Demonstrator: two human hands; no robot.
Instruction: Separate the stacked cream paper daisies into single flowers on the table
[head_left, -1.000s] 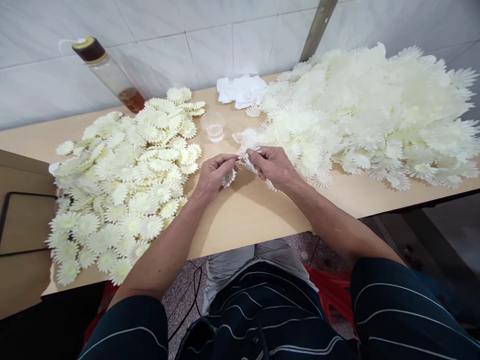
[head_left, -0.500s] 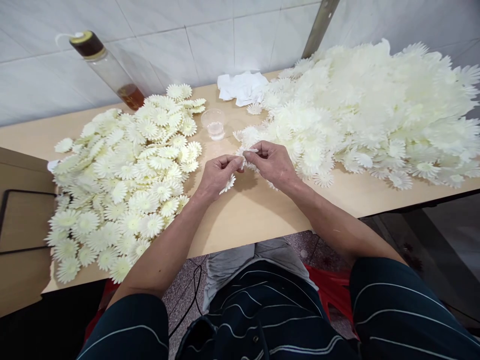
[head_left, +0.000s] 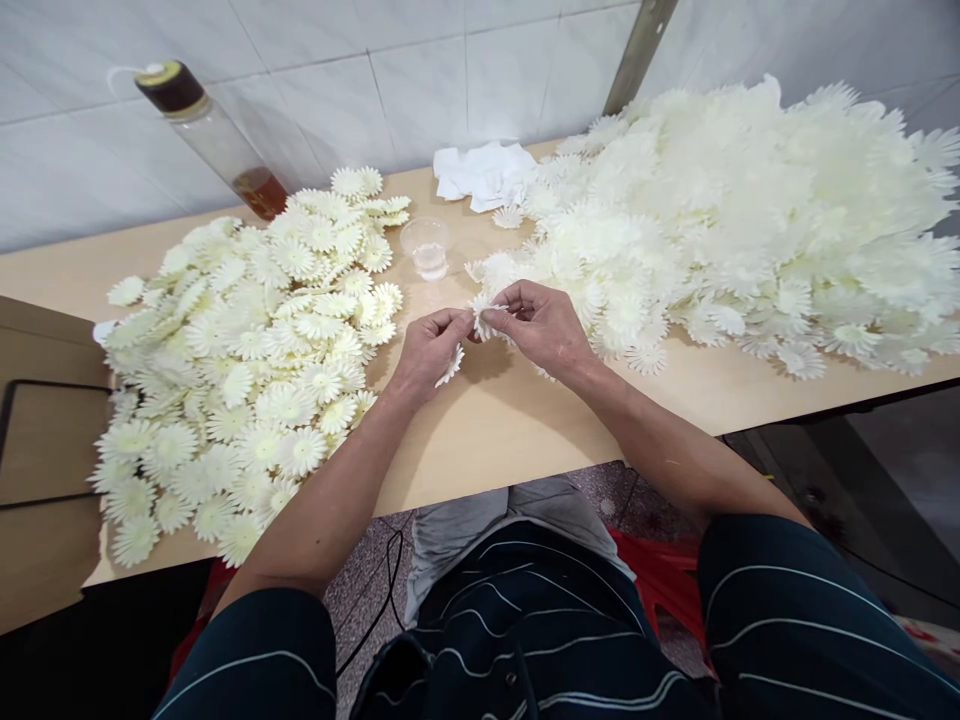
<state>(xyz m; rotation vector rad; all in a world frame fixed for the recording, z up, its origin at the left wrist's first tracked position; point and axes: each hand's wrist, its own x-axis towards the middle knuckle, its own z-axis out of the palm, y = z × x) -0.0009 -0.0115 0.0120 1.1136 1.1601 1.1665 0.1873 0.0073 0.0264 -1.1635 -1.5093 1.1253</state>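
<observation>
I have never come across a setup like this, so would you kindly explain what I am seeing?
There is no machine here: a camera worn on a person's head looks forward and down at their bare left hand and right hand. The right pinches a white flower; the left holds a second flower. On the table lie a left flower heap and a larger right flower heap. Between them, beyond the hands, are a clear cup and crumpled white paper.

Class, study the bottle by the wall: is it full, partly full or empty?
Partly full: reddish-brown liquid fills only the lower part of the bottle, and the section above looks clear.
</observation>
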